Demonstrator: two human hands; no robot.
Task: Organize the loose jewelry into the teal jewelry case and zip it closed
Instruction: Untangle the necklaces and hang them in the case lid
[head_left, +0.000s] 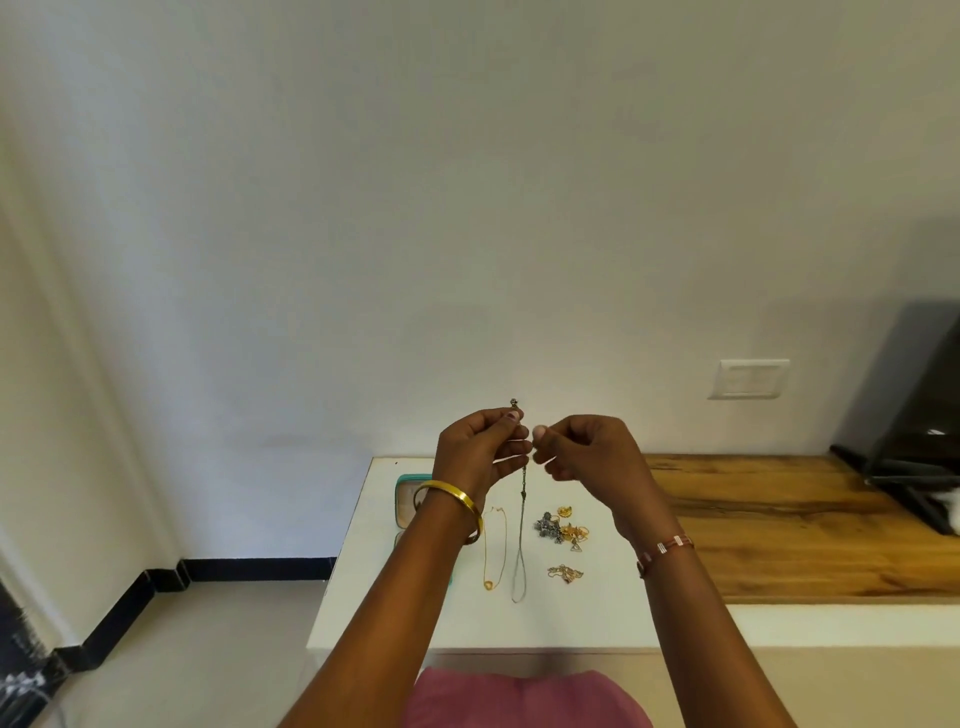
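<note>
Both hands are raised above the white table (395, 613). My left hand (480, 452) and my right hand (584, 454) each pinch one end of a thin silver chain (521, 540), whose loop hangs down to the tabletop between them. A small clasp end sticks up above my left fingers. The teal jewelry case (408, 499) lies open at the table's left, mostly hidden behind my left forearm. A gold chain with a pendant (493, 551) lies flat beside the silver one. A heap of silver and gold pieces (563, 530) and a small gold tangle (565, 573) lie to the right.
The white table joins a wooden top (789, 525) on the right, where a black stand (914, 415) sits at the far edge. A wall switch plate (748, 379) is on the wall behind. The floor (208, 649) drops away to the left.
</note>
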